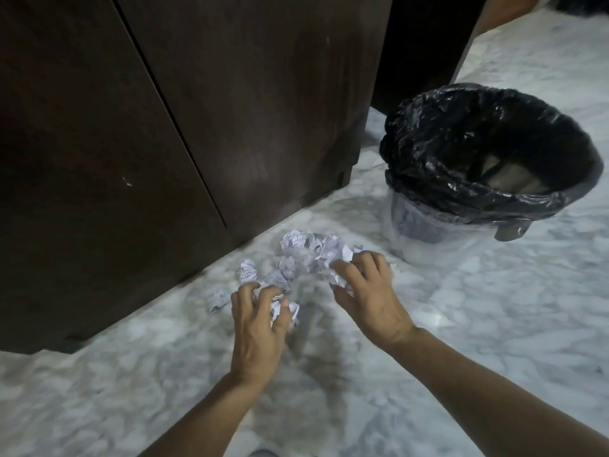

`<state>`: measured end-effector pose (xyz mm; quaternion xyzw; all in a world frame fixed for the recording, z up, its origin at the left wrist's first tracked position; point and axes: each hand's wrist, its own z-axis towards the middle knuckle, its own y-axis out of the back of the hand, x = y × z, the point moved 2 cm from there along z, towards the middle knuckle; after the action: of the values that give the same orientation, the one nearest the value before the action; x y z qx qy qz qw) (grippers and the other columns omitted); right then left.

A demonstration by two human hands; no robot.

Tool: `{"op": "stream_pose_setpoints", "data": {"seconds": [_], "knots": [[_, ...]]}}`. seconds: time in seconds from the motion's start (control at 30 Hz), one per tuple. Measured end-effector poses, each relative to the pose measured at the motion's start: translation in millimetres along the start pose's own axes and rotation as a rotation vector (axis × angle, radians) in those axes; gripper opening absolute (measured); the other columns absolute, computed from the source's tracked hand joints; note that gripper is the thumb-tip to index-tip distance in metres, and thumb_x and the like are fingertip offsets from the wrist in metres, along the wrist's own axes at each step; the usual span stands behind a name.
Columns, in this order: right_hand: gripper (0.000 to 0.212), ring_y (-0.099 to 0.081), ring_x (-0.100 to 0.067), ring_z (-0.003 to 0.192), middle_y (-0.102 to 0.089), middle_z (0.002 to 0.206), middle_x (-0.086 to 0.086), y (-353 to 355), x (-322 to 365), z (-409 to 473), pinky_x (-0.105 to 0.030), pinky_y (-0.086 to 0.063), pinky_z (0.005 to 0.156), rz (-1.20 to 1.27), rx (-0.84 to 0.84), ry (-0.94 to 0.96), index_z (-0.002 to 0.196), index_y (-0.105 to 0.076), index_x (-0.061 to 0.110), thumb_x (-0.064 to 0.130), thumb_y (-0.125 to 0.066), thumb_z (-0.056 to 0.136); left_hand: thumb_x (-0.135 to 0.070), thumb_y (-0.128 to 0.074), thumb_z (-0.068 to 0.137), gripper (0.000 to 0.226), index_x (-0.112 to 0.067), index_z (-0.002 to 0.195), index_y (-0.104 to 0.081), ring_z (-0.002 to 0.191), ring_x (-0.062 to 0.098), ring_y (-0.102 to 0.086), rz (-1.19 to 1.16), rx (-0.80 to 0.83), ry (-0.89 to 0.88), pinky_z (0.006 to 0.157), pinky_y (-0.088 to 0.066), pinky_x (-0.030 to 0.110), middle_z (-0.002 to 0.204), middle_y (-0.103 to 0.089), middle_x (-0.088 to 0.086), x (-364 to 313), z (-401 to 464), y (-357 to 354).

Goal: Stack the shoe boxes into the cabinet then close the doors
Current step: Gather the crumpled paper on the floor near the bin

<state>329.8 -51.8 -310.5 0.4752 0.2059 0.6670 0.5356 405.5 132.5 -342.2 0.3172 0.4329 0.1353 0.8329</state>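
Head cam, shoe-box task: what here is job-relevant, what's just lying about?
Job-relevant:
cabinet doors, both closed
No shoe boxes in view

Lying about:
crumpled paper balls on the marble floor, left hand and right hand gripping some
waste bin with black liner

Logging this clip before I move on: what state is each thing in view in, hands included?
Cabinet doors: shut.
Waste bin: upright, open-topped, lined with a black bag.
Paper balls: crumpled, heaped on the marble floor by the cabinet.
Left hand: fingers curled round crumpled paper.
Right hand: fingers curled round crumpled paper.
Shoe boxes: none in view.
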Motion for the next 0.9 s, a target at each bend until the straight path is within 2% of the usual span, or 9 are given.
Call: {"op": "stream_pose_setpoints", "data": {"seconds": [0.13,0.27,0.33,0.43,0.53,0.6,0.7,0.77,0.9], "knots": [[0.027,-0.037,-0.023,0.1,-0.041,0.102,0.002,74,9,53,-0.034,-0.037,0.087,0.012,-0.245,-0.028,0.116,-0.05,0.025,0.03,-0.054,0.089,-0.029,-0.051,0.09,0.025,-0.009,0.099,-0.063,0.106,0.027,-0.045,-0.15,-0.107,-0.047,0.092,-0.036,0.024,0.11,-0.045,0.014,-70,74,7],[0.031,-0.042,-0.029,0.103,-0.054,0.105,-0.012,149,-11,93,-0.036,-0.035,0.086,-0.079,-0.454,-0.127,0.117,-0.06,0.013,0.027,-0.054,0.09,-0.024,-0.053,0.09,0.022,-0.005,0.094,-0.064,0.099,0.031,-0.05,-0.251,-0.183,-0.189,0.089,-0.038,0.031,0.103,-0.05,0.018,-152,147,-5],[0.034,-0.044,-0.034,0.107,-0.056,0.113,-0.015,176,-31,103,-0.039,-0.034,0.087,-0.132,-0.408,-0.255,0.122,-0.059,0.013,0.028,-0.053,0.093,-0.029,-0.051,0.09,0.027,-0.005,0.093,-0.064,0.096,0.032,-0.051,-0.281,-0.16,-0.214,0.086,-0.041,0.036,0.101,-0.052,0.018,-188,176,-18],[0.042,-0.044,-0.039,0.118,-0.054,0.128,-0.016,196,-77,113,-0.05,-0.037,0.095,-0.209,-0.18,-0.491,0.133,-0.053,0.019,0.039,-0.05,0.096,-0.033,-0.052,0.09,0.028,-0.01,0.098,-0.064,0.099,0.032,-0.05,-0.214,-0.071,-0.245,0.084,-0.041,0.039,0.105,-0.053,0.016,-228,204,-43],[0.045,-0.06,-0.031,0.105,-0.062,0.126,-0.01,207,-103,111,-0.033,-0.044,0.088,-0.03,-0.041,-0.586,0.131,-0.056,0.02,0.041,-0.056,0.092,-0.037,-0.058,0.092,0.034,-0.019,0.121,-0.059,0.115,0.029,-0.045,-0.105,0.14,-0.247,0.09,-0.035,0.033,0.121,-0.05,0.012,-247,219,-71],[0.043,-0.062,-0.026,0.108,-0.066,0.124,-0.007,214,-112,107,-0.024,-0.043,0.087,0.014,-0.064,-0.615,0.13,-0.061,0.018,0.025,-0.068,0.088,-0.039,-0.064,0.088,0.056,-0.027,0.14,-0.046,0.126,0.029,-0.044,-0.099,0.26,-0.243,0.104,-0.036,0.04,0.136,-0.05,0.009,-251,225,-84],[0.051,-0.062,-0.024,0.113,-0.067,0.122,-0.004,219,-124,101,-0.035,-0.047,0.101,0.032,-0.152,-0.643,0.127,-0.063,0.019,0.028,-0.077,0.079,-0.033,-0.068,0.088,0.075,-0.026,0.151,-0.029,0.138,0.025,-0.038,-0.115,0.367,-0.228,0.114,-0.03,0.046,0.151,-0.042,0.003,-251,228,-92],[0.052,-0.062,-0.024,0.113,-0.068,0.12,-0.004,217,-129,100,-0.044,-0.049,0.101,0.086,-0.198,-0.666,0.126,-0.063,0.019,0.031,-0.078,0.077,-0.03,-0.067,0.089,0.07,-0.02,0.149,-0.034,0.139,0.024,-0.038,-0.171,0.345,-0.218,0.116,-0.028,0.045,0.151,-0.043,0.004,-249,226,-93],[0.047,-0.066,-0.021,0.107,-0.071,0.112,-0.001,220,-119,100,-0.047,-0.053,0.093,0.035,-0.309,-0.638,0.119,-0.065,0.02,0.041,-0.069,0.077,-0.028,-0.068,0.088,0.056,-0.009,0.138,-0.051,0.128,0.024,-0.05,-0.258,0.196,-0.22,0.11,-0.037,0.042,0.137,-0.056,0.009,-235,217,-74]]}}
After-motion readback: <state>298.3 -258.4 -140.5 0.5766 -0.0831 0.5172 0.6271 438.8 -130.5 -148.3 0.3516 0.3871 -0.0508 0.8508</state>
